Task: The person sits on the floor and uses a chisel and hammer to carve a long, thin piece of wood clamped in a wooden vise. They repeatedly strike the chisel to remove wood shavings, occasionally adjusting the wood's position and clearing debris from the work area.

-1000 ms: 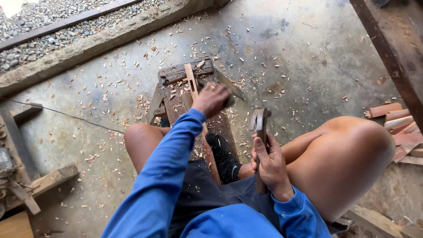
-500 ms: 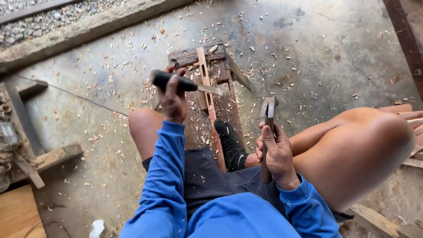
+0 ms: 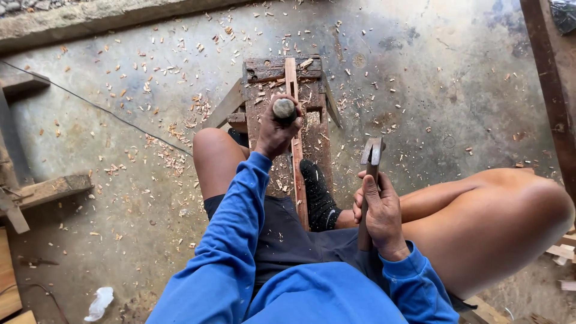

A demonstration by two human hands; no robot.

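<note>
Left hand [image 3: 275, 133] closed round chisel [image 3: 284, 109], tip hidden, upright over strip [image 3: 294, 129] on bench [image 3: 282, 114]. Right hand [image 3: 380, 211] wrapped on hammer [image 3: 370, 157] handle, head raised beside it. Chips [image 3: 174, 157] everywhere: carving well underway, strip looks unfinished.

I wear a bright blue long-sleeved top of soft knit cloth; both sleeves run down to my wrists and end in ribbed cuffs. Small pale specks dot the left sleeve along the forearm. My left hand [image 3: 275, 133] and right hand [image 3: 379, 211] are bare, with no gloves, rings or watch showing. Below the top I have dark navy shorts that stop above the knees, so my legs are bare. On one foot I wear a black sock [image 3: 318, 195] with faint light flecks across its knit.
</note>
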